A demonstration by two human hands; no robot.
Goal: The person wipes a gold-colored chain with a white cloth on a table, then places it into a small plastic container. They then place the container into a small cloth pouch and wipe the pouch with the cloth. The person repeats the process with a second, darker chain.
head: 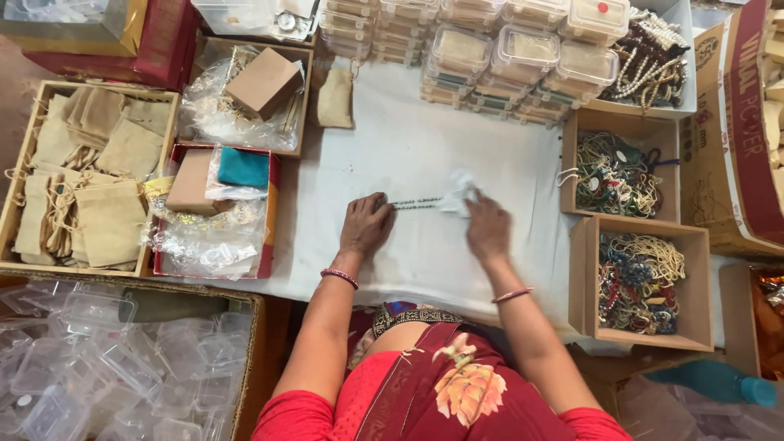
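Observation:
A thin beaded strand [416, 202] lies stretched across the white cloth [408, 147] covering the table. My left hand [365, 224] presses down on the strand's left end with its fingers together. My right hand [487, 227] grips a small crumpled white cloth [460, 193] at the strand's right end. Both wrists wear thin bangles.
Stacked clear lidded boxes [506, 57] stand at the back. Cardboard boxes of beaded necklaces [618, 175] [641, 282] sit on the right. On the left are a tray of burlap pouches [86, 175], a red box with plastic bags [212, 216] and a carton of clear containers [114, 367].

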